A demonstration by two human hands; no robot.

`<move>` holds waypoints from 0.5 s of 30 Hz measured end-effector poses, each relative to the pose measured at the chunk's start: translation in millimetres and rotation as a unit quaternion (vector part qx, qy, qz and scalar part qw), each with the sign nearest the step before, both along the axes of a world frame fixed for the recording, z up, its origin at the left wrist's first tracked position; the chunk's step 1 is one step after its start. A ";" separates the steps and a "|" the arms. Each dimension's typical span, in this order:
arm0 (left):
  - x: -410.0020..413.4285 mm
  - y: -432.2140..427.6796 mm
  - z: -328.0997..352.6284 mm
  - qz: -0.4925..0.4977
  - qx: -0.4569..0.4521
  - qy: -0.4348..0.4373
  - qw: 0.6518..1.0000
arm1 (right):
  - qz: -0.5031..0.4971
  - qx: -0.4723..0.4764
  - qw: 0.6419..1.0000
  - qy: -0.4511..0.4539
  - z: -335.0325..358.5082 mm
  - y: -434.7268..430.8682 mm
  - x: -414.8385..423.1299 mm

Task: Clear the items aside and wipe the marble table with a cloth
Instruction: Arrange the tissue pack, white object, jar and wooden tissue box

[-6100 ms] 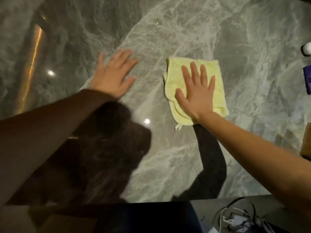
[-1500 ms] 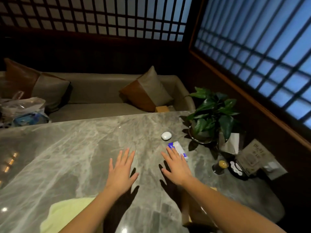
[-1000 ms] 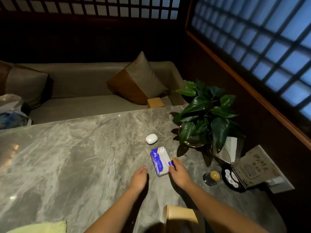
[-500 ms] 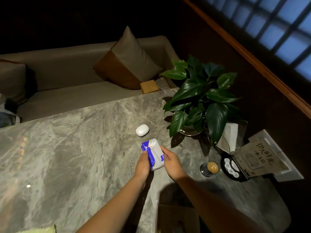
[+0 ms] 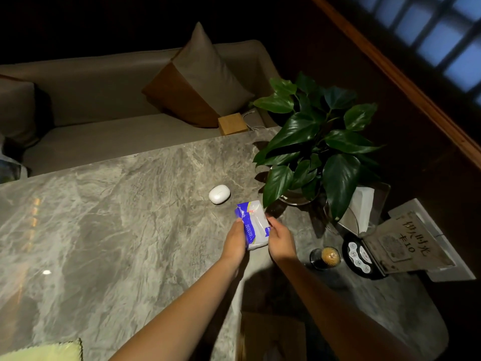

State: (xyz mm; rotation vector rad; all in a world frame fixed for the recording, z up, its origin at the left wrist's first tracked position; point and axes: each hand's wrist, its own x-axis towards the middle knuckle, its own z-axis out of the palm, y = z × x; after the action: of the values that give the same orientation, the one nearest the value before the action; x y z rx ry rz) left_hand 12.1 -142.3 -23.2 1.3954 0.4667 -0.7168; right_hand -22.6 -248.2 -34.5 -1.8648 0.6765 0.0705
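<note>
Marble table spreads wide leftward; our left hand and right hand grip the tissue pack near the plant.

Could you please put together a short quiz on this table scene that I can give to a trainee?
1. True or false: the left hand and the right hand both hold the tissue pack.
2. Where does the white case lie? A) in the left hand; B) on the marble table, apart from the tissue pack; C) on top of the tissue pack.
3. Which hand, if either, touches the yellow cloth?
Key: 1 true; 2 B; 3 neither.
</note>
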 end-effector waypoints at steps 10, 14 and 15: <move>-2.9 -1.1 -13.4 0.025 -0.056 -0.002 0.998 | -0.050 -0.030 0.998 0.002 -16.3 -11.5 0.3; 22.4 29.3 20.9 0.138 -0.014 -0.011 0.990 | -0.025 -0.100 0.995 0.011 2.8 -19.6 29.7; 31.6 34.9 27.5 0.150 -0.013 -0.015 0.989 | -0.007 -0.097 0.995 0.014 6.6 -17.3 40.4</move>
State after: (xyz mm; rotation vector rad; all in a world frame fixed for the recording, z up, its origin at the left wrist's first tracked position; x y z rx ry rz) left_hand 43.7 -107.5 4.3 1.2760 0.6254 -0.4551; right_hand 17.8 -265.5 -27.9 -2.0478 0.7371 0.0239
